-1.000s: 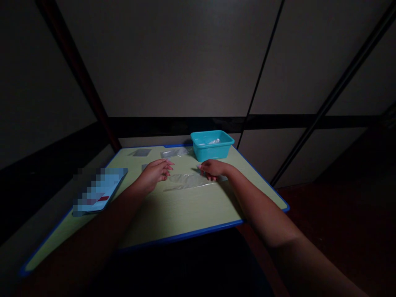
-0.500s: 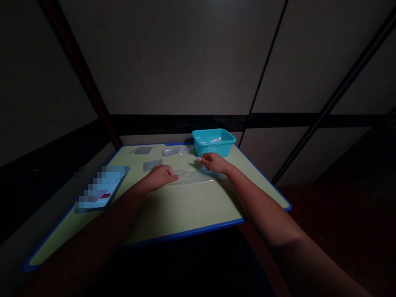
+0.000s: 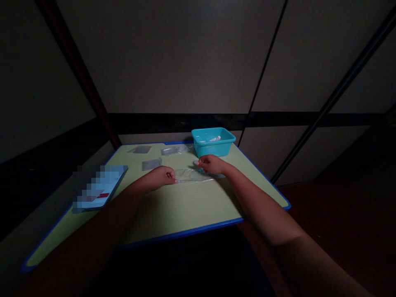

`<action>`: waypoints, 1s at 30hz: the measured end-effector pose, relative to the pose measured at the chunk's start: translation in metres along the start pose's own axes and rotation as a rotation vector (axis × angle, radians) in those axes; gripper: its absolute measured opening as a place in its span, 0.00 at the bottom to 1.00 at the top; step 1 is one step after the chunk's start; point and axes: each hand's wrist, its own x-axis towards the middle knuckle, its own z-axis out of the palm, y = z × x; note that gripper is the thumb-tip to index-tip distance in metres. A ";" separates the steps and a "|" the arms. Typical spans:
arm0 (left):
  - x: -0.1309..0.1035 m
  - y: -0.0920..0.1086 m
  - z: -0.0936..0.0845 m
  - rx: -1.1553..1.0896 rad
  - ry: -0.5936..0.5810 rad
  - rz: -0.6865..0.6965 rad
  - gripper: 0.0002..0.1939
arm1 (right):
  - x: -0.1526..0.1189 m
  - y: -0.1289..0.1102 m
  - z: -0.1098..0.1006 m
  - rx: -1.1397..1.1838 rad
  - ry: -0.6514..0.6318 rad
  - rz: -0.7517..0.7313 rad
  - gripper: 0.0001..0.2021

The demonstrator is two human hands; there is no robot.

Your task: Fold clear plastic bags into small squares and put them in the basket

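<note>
A clear plastic bag (image 3: 194, 175) lies flat across the middle of the table, lengthwise from left to right. At its left end my left hand (image 3: 161, 176) is closed, thumb and fingers pinching the near edge. My right hand (image 3: 213, 164) is closed too, held over the bag's far right part. Between its fingertips a small whitish piece (image 3: 196, 163) pokes out; its kind is too small to make out. Just behind the right hand stands a turquoise plastic basket (image 3: 213, 150) with some white, crumpled-looking things inside.
Flat grey packets lie at the back left (image 3: 142, 149) and left of the middle (image 3: 151, 164). Another clear packet (image 3: 175, 149) lies near the basket. A tablet-like device (image 3: 105, 194), partly blurred out, rests at the table's left edge. Panels stand behind the blue-edged table (image 3: 198, 210).
My right hand has lowered slightly toward the bag with the whitish piece. My left hand has shifted a little left and down, its fingertips now closed at the bag's edge.
</note>
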 end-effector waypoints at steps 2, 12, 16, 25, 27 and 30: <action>0.000 0.001 0.000 -0.078 -0.016 0.012 0.13 | -0.001 -0.001 0.001 0.014 -0.047 0.024 0.14; 0.000 0.001 0.000 -0.195 -0.057 0.019 0.09 | 0.000 0.003 0.003 0.014 -0.123 0.050 0.14; 0.000 0.001 -0.001 -0.188 -0.057 0.020 0.12 | -0.001 0.001 0.002 0.008 -0.128 0.059 0.14; -0.001 -0.003 -0.006 -0.150 -0.158 0.013 0.13 | 0.000 0.002 0.003 0.038 -0.144 0.064 0.13; -0.001 -0.004 -0.006 -0.147 -0.214 0.009 0.13 | 0.000 0.003 0.003 0.038 -0.147 0.063 0.13; -0.002 -0.005 -0.005 -0.138 -0.230 0.014 0.13 | 0.000 0.004 0.003 0.035 -0.153 0.062 0.13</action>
